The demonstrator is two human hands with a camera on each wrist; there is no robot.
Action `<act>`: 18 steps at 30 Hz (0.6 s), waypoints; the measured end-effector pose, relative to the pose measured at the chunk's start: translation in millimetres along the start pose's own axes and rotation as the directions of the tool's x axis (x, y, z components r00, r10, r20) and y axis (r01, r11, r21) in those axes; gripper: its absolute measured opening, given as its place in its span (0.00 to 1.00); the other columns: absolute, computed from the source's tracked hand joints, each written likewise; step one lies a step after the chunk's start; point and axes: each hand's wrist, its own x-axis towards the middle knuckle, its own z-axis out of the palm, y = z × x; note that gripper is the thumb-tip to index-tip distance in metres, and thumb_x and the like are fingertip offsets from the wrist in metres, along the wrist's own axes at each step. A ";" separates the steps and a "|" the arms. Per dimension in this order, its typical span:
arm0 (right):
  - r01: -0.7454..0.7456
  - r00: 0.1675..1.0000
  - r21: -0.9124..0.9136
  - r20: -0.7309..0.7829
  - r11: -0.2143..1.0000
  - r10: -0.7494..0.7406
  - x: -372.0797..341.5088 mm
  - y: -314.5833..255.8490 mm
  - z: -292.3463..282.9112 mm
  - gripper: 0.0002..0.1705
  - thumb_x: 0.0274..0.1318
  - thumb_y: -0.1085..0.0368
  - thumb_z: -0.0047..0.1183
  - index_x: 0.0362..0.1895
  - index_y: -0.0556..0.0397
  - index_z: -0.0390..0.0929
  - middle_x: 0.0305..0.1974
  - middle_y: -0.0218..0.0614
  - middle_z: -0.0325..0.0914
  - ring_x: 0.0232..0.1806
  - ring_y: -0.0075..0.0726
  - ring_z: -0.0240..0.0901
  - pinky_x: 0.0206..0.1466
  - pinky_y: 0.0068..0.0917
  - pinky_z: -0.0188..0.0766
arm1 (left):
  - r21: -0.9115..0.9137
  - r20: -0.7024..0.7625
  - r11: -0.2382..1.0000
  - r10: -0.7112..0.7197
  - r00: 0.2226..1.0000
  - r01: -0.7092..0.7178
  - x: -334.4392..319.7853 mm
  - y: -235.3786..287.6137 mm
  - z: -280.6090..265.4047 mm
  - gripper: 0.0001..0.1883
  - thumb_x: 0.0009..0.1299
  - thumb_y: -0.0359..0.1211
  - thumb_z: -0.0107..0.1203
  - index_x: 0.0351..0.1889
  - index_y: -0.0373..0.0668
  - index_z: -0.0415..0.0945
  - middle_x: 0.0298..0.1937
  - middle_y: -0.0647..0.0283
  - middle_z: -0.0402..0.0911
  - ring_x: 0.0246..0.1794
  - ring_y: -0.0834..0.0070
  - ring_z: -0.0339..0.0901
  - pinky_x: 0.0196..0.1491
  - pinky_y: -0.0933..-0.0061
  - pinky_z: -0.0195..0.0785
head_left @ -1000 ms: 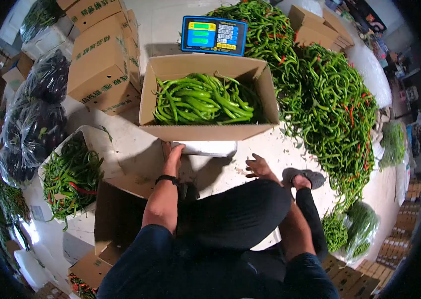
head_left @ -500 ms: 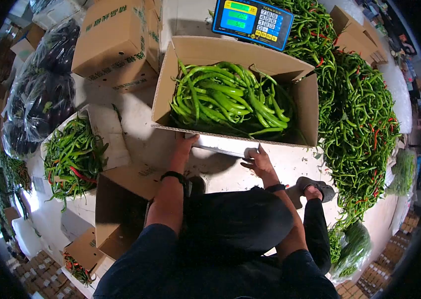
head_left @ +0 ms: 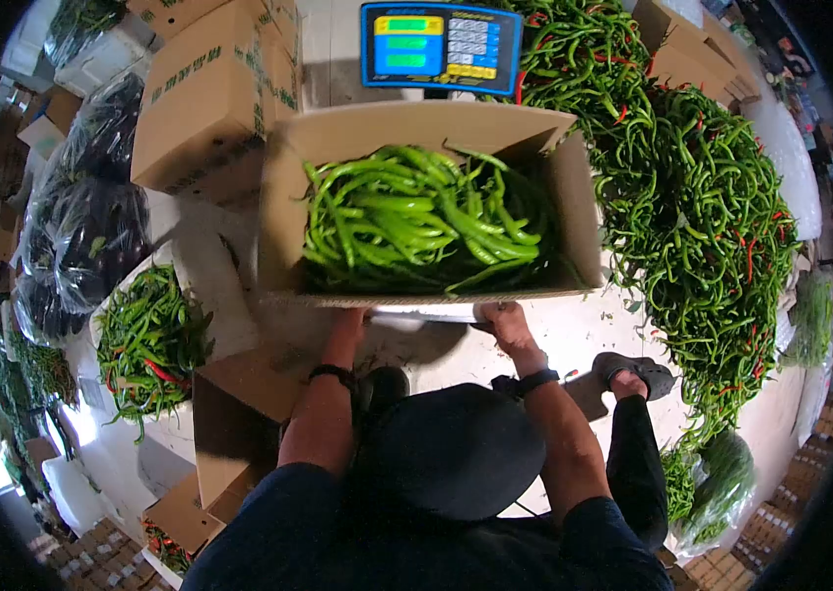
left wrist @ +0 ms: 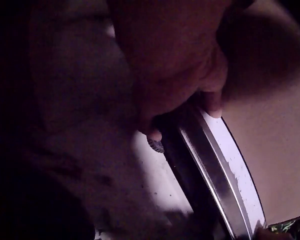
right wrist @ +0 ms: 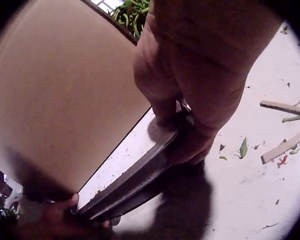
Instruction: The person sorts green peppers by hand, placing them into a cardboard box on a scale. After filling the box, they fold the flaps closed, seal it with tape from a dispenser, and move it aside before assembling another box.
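Observation:
An open cardboard box [head_left: 426,281] of long green peppers [head_left: 406,212] stands on a metal scale platform [head_left: 421,316], below the blue scale display [head_left: 441,47]. My left hand [head_left: 345,330] grips the platform's left corner, partly hidden under the box's edge; in the left wrist view the hand [left wrist: 175,65] has thumb and fingers around the metal rim [left wrist: 210,165]. My right hand [head_left: 510,330] grips the right corner. In the right wrist view, that hand [right wrist: 190,95] curls round the platform edge [right wrist: 135,180], beside the box wall [right wrist: 65,90].
A large heap of green peppers [head_left: 702,236] lies to the right. Closed cartons [head_left: 195,98] and bagged eggplants [head_left: 81,246] are at the left, with a crate of peppers [head_left: 150,340] and an empty box [head_left: 239,404] nearer me. My foot [head_left: 633,376] rests at the right.
My right hand, apart from the platform a second ago, now grips its corner. The left hand stays at its corner. The view has shifted, and the box appears lower than half a second ago.

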 end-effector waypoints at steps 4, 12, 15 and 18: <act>-0.012 0.998 0.017 0.070 1.000 0.011 -14.0 -17.0 27.0 0.16 0.59 0.68 0.58 0.47 0.65 0.73 0.40 0.39 0.77 0.40 0.37 0.78 0.43 0.37 0.83 | 0.191 -0.132 0.962 -0.172 0.976 0.196 -55.7 71.4 -53.7 0.33 0.67 0.26 0.57 0.72 0.39 0.62 0.74 0.49 0.63 0.73 0.52 0.61 0.74 0.55 0.55; -0.038 0.999 0.033 -0.025 0.999 0.039 -45.0 -11.3 41.2 0.34 0.61 0.68 0.58 0.69 0.60 0.61 0.56 0.49 0.74 0.47 0.44 0.78 0.40 0.40 0.86 | 0.894 -0.074 0.425 -0.177 0.981 0.144 20.1 -55.5 14.8 0.25 0.73 0.41 0.54 0.69 0.49 0.70 0.67 0.59 0.75 0.69 0.64 0.70 0.69 0.63 0.60; -0.082 0.996 -0.123 0.033 0.989 0.087 -49.0 18.1 -3.0 0.36 0.63 0.67 0.55 0.73 0.60 0.59 0.56 0.53 0.75 0.44 0.43 0.79 0.37 0.37 0.85 | 0.614 -0.176 0.634 -0.472 0.864 0.471 -32.5 48.6 -40.3 0.21 0.74 0.42 0.55 0.63 0.50 0.76 0.63 0.61 0.79 0.67 0.65 0.73 0.66 0.61 0.65; -0.105 0.994 -0.365 -0.026 0.925 0.103 -87.4 0.7 -39.8 0.18 0.63 0.67 0.52 0.55 0.63 0.77 0.36 0.44 0.82 0.30 0.37 0.80 0.33 0.31 0.80 | 0.614 -0.068 0.677 -0.467 0.882 0.406 -89.5 153.0 -61.7 0.17 0.75 0.39 0.53 0.59 0.49 0.80 0.62 0.62 0.81 0.64 0.65 0.76 0.59 0.59 0.72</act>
